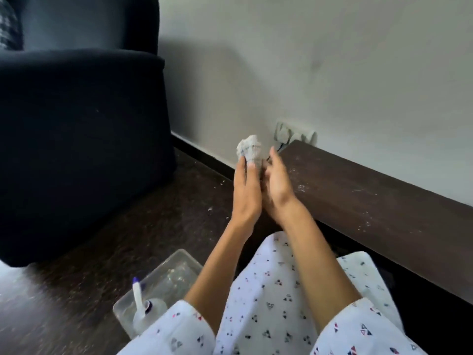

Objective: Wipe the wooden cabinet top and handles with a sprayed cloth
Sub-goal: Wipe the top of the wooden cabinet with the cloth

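A low dark wooden cabinet [358, 201] runs along the wall on the right, its top speckled with white dust. My left hand [245, 193] holds a crumpled grey-white cloth [249, 149] up in the air, just left of the cabinet's near end. My right hand [277, 183] is raised beside it, palm toward the left hand, fingers apart and close to the cloth; whether it touches the cloth is unclear. A spray bottle [143, 308] with a white nozzle lies in a clear plastic tub at lower left. The cabinet's handles are out of sight.
The clear tub [179, 262] stands on the dark floor by my knee. A dark blue armchair [82, 139] fills the left side. A wall socket with plugs [294, 133] sits on the wall just above the cabinet's end. White crumbs dot the floor.
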Demonstrator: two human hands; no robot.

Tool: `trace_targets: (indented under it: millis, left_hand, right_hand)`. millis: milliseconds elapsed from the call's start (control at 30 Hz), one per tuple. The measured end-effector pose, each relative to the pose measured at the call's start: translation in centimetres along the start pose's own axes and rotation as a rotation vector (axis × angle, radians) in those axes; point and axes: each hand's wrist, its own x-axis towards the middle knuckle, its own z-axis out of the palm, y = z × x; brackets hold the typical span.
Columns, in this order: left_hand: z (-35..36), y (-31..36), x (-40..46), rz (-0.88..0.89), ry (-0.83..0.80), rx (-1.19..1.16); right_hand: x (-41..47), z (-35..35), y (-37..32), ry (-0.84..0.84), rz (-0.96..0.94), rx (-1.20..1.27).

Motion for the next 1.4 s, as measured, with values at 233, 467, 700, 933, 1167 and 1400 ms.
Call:
trace_targets:
  millis: [233,467,700,933,1167,1400]
  left_hand:
    - [5.4,-0.3,3.1,-0.407,-0.071,-0.417]
    - [5.6,-3.2,4.4,-0.63,-0.124,-0.729]
    - [5.4,-4.0,5.1,-0.666,0.022,-0.594]
    - [4.5,-4.0,5.3,-0.629,0.226,-0.36]
    - [3.5,-2.8,5.2,-0.607,0.405,-0.271]
    - [4.2,-3.0,4.8,-0.662,0.315,-0.37]
  right_hand:
    - [1.2,-5.6,-2.1,0.336,-0.247,-1.008]
    - [3.7,-7.7,-0.1,0.421,-0.247,-1.219]
    - [6.0,-7.5,1.5,0.523,-0.262,-1.342]
    - [8.4,-8.0,2.8,0.482,-0.172,-1.526]
    - [7.6,-7.1,3.4,-0.093,-0.144,-1.668]
    - [8.9,-9.7,2.2,0.052,0.049,-1.724]
